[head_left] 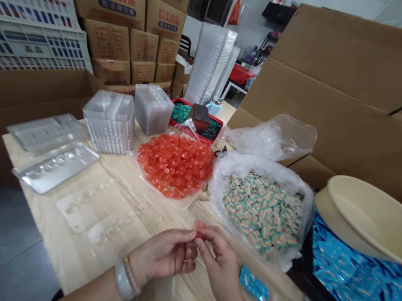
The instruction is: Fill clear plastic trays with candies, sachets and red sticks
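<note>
My left hand (171,253), with a pale bangle and a beaded bracelet on the wrist, pinches a small red translucent piece (199,235) between thumb and fingertips. From the other side, my right hand (219,255) grips the same piece, so most of it is hidden. Just beyond my hands lies a heap of similar red pieces (176,164) on clear plastic. To its right sits a clear bag (220,185) full of small striped green-and-peach packets (263,209). A blue packet (253,286) lies beside my right wrist.
Clear moulded trays (56,165) lie at the table's left, with stacked clear trays (109,125) behind. A red tray (219,132) holds green pieces and a dark box (199,118). At right, a cream basin (374,219) rests over many blue packets (364,288). Cardboard boxes (113,3) stand behind.
</note>
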Action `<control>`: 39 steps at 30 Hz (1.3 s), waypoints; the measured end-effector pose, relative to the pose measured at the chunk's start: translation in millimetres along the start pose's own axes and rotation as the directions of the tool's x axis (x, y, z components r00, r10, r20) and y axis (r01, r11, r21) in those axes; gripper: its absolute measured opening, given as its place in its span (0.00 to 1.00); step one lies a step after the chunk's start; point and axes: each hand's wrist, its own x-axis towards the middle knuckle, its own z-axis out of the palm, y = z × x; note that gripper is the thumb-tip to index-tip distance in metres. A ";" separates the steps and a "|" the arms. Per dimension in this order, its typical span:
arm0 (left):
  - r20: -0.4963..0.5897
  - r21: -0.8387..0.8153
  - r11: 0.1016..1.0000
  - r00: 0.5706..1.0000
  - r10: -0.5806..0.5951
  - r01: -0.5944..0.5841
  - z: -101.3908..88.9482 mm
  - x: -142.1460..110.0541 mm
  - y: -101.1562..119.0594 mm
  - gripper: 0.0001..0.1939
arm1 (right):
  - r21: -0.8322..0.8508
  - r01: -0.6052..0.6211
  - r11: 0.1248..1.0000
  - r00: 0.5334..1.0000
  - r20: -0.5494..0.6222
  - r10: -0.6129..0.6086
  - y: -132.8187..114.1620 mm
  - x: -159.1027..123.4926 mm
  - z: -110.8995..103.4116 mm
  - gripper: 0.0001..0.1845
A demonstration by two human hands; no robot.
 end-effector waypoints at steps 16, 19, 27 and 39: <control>0.205 0.831 -0.549 0.867 0.455 0.092 -26.0 7.0 -9.6 0.11 | -0.586 0.207 0.783 0.947 0.322 -0.009 42.0 47.5 13.3 0.13; 0.213 0.806 -0.584 0.872 0.441 0.099 -26.4 7.4 -12.3 0.10 | -0.689 0.245 0.682 0.934 0.357 0.025 36.2 48.4 18.6 0.13; 0.309 0.850 -0.526 0.817 0.487 -0.008 -28.9 -16.2 -2.1 0.14 | -0.654 0.147 0.742 0.976 0.217 -0.002 41.0 40.6 9.9 0.15; 0.141 0.800 -0.497 0.700 0.700 0.335 -40.7 17.2 79.2 0.10 | -0.779 0.192 0.597 0.961 0.271 0.045 33.3 116.6 48.3 0.11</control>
